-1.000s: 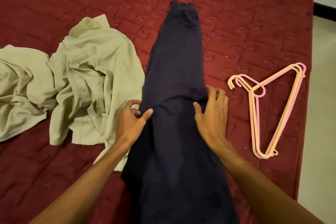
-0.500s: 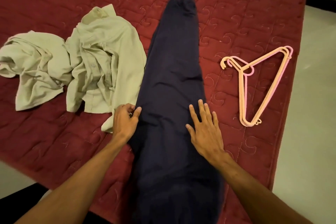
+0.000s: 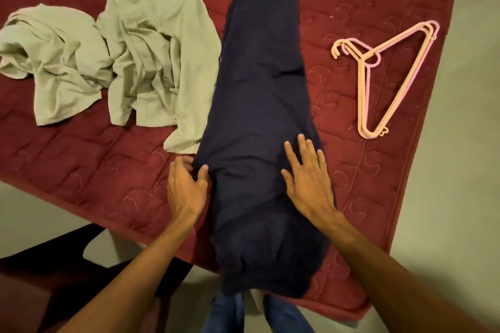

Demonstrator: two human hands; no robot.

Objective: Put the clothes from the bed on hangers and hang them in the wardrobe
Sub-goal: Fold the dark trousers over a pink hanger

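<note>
Dark navy trousers [image 3: 259, 105] lie stretched lengthwise down the middle of the red quilted bed [image 3: 81, 159], their near end hanging over the front edge. My left hand [image 3: 185, 186] rests at the trousers' left edge, thumb on the cloth and fingers curled beside it. Flat on the right half of the trousers lies my right hand [image 3: 307, 177], fingers spread. A crumpled pale green shirt [image 3: 159, 54] lies left of the trousers, and a second pale green garment [image 3: 51, 62] further left. Pink and peach plastic hangers [image 3: 384, 78] lie stacked at the right.
The bed's front edge runs diagonally below my hands, with pale floor [image 3: 460, 170] to the right and in front. A dark piece of furniture [image 3: 54, 278] stands at the lower left. My blue-clad legs [image 3: 243, 313] show under the trousers' end.
Both hands have slid down the trousers toward me along their edges. The view has pulled back, so more of the bed's front edge and floor shows.
</note>
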